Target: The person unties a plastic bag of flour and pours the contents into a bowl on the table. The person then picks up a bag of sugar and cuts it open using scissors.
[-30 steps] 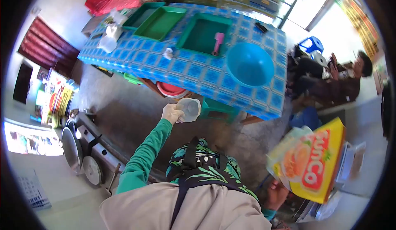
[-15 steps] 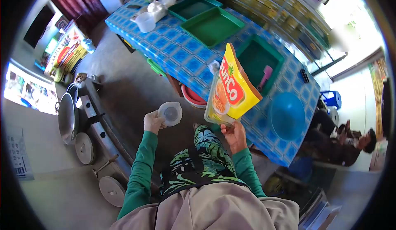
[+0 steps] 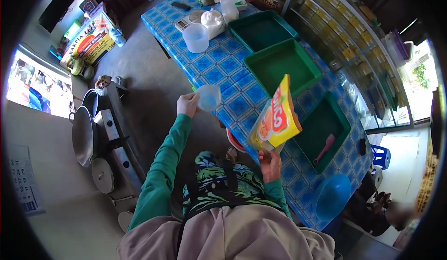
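My left hand [image 3: 187, 104] is closed on the rim of a small translucent plastic cup [image 3: 209, 97], held out at the near left edge of the table. In my right hand [image 3: 270, 165] is a yellow and red SunCo cooking oil pouch [image 3: 278, 120], gripped at its bottom and standing upright. Its left side looks clear, and the fingers partly hide its base. Behind the pouch lies a dark green tray [image 3: 305, 136] with a pink-handled utensil [image 3: 325, 148] in it. A blue bowl [image 3: 332, 197] sits at the table's near right corner.
On the blue checkered table [image 3: 209, 66] are two more green trays [image 3: 279, 69], a white tub [image 3: 195, 38], a white bag [image 3: 213, 20] and a scale [image 3: 181, 25]. A stove with a wok [image 3: 84, 136] stands left. A person [image 3: 372, 208] sits at right.
My view has shifted toward the table. My left hand has carried the cup forward to the table's edge, and the pouch in my right hand has moved slightly right over the table.
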{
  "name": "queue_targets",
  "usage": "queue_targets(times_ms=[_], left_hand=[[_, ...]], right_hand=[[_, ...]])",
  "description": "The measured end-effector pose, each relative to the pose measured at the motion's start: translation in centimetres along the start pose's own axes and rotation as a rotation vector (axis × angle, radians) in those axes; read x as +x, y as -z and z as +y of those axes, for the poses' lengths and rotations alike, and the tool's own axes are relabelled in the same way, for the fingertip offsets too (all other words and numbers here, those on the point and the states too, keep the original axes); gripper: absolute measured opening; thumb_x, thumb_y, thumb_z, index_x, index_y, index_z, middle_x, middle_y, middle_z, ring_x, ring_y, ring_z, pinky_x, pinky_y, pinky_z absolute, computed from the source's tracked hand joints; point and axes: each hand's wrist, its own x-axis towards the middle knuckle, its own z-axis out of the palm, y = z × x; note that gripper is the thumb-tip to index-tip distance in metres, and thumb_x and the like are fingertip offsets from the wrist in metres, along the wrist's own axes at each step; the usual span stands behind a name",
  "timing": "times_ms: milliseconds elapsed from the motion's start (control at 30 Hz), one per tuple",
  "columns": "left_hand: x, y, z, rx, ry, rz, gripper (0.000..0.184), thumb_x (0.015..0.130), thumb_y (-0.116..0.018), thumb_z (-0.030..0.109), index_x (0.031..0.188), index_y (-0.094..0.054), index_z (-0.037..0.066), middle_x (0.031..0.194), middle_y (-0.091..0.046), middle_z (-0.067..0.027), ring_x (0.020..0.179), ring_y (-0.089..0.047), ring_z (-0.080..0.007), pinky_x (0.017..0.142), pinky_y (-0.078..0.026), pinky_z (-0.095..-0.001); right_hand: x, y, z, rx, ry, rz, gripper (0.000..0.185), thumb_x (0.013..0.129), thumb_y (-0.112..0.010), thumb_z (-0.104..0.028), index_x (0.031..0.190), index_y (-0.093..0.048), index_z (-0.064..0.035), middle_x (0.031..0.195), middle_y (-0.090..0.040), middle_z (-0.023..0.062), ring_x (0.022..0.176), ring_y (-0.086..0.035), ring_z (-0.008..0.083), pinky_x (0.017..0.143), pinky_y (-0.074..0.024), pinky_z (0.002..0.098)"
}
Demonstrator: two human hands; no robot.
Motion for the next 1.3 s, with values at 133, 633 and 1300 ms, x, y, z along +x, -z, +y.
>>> queue_targets(times_ms=[133,633,1300], left_hand=[[6.9,-1.4,0.5,0.073,-0.009,-0.094,0.034,0.084,-0.056,0.025,0.104,-0.066,0.0,0.066,-0.065,-0.0119,0.051,-0.065,-0.0195,0.049,-0.051,-0.0285],[26.3,-7.8,1.1,0.191,0.001,-0.603,0.038,0.085,-0.058,0.033,0.098,-0.067,-0.001,0.065,-0.064,-0.01,0.056,-0.067,-0.0189,0.049,-0.052,-0.028],[44.6,8.3,3.0,0.554,-0.345,0.09,0.05,0.081,-0.059,0.047,0.111,-0.064,0.007,0.097,-0.065,-0.019,0.093,-0.061,-0.0324,0.083,-0.046,-0.041]], right_hand=[[1.4,-1.1,0.2,0.04,0.083,0.039,0.028,0.086,-0.046,-0.011,0.112,-0.049,0.001,0.092,-0.063,0.0136,0.07,-0.062,0.0255,0.056,-0.0465,0.0332],[-1.1,-13.3,10.4,0.276,0.435,0.753,0.046,0.091,-0.05,-0.046,0.12,-0.05,-0.0102,0.088,-0.064,0.01,0.064,-0.059,0.0184,0.054,-0.0456,0.0293],[31.4,-43.0,12.0,-1.476,1.134,0.087,0.052,0.084,-0.064,-0.034,0.123,-0.053,-0.0015,0.107,-0.058,0.0207,0.077,-0.062,0.0315,0.059,-0.0512,0.0376]])
